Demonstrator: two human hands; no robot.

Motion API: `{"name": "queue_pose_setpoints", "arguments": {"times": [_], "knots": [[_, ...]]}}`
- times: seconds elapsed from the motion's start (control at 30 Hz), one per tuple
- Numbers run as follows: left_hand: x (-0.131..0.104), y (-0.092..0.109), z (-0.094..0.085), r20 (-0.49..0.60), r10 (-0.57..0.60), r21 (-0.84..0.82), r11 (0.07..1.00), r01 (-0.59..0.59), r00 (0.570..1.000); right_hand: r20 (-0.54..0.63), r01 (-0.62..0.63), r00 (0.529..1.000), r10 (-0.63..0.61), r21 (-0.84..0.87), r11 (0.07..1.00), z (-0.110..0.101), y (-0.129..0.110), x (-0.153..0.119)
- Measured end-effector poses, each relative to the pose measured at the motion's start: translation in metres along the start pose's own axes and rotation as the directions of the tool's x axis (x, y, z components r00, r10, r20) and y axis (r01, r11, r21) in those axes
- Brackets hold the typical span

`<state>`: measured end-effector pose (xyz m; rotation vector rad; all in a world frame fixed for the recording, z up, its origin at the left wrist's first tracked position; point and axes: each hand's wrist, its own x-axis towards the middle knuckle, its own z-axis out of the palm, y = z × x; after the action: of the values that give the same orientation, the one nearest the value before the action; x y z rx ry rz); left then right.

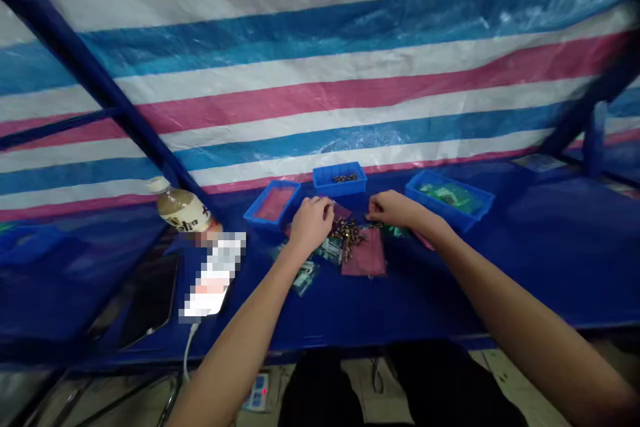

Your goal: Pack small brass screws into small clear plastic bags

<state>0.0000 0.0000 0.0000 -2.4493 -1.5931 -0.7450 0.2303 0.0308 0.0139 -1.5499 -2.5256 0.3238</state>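
"What's the biggest thing?"

"The striped sheet (350,93) at the far side. Then the blue table (550,273)."

"What's on the table?"

"Three blue tubs. The right tub (476,218) has green packs in it, the left tub (291,203) has red ones, and the far tub (343,189) has small shiny bits. A bottle (183,208) leans over on the left."

"And the hands?"

"The left hand (313,219) is bent, with its fingers curled down. The right hand (391,208) has its fingertips close together. They are too small and blurry here to tell if either one grips a bit."

"What lies near them?"

"A red bag (367,261) on the near side, and some green bags (304,277) near the left arm."

"So where is the pile?"

"The loose bits (353,233) sit between the hands, a little to the near side, partly on the red bag. From the left hand they lie right; from the right hand, left. Both hands are close, neither clearly closer. The bits point every way, so the pile has no one long line."
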Motion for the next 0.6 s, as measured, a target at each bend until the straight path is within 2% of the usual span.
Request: {"name": "queue_pose_setpoints", "arguments": {"times": [0.07, 0.17, 0.23, 0.3, 0.37, 0.43, 0.5, 0.6], "knots": [[0.001, 0.0, 0.002, 0.01, -0.011, -0.003, 1.0, 0.011, 1.0, -0.002, -0.001, 1.0, 0.001, -0.03, 1.0, 0.003, 0.0, 0.0], [0.003, 0.002, 0.001, 0.009, -0.021, -0.022, 1.0, 0.022, 1.0, -0.073, -0.006, 0.997, 0.009, 0.036, 0.999, 0.003, -0.001, 0.001], [0.003, 0.004, -0.001, -0.007, -0.017, -0.046, 0.999, 0.017, 1.0, -0.166, 0.001, 0.986, 0.027, 0.167, 0.986, 0.001, -0.005, 0.001], [0.002, 0.008, -0.005, -0.025, 0.025, -0.093, 0.995, -0.027, 0.999, -0.227, 0.027, 0.972, 0.062, 0.369, 0.929, -0.001, -0.012, 0.0], [0.001, 0.012, -0.008, -0.038, 0.085, -0.148, 0.985, -0.09, 0.996, -0.218, 0.058, 0.973, 0.081, 0.565, 0.823, -0.003, -0.021, -0.001], [0.001, 0.015, -0.009, -0.045, 0.13, -0.195, 0.971, -0.137, 0.99, -0.18, 0.071, 0.981, 0.074, 0.685, 0.725, -0.004, -0.031, -0.004], [0.0, 0.017, -0.007, -0.055, 0.153, -0.228, 0.96, -0.162, 0.987, -0.154, 0.073, 0.986, 0.059, 0.73, 0.68, -0.003, -0.037, -0.006], [0.0, 0.018, -0.002, -0.076, 0.184, -0.262, 0.945, -0.197, 0.98, -0.125, 0.06, 0.991, 0.05, 0.74, 0.67, -0.002, -0.041, -0.008]]}}
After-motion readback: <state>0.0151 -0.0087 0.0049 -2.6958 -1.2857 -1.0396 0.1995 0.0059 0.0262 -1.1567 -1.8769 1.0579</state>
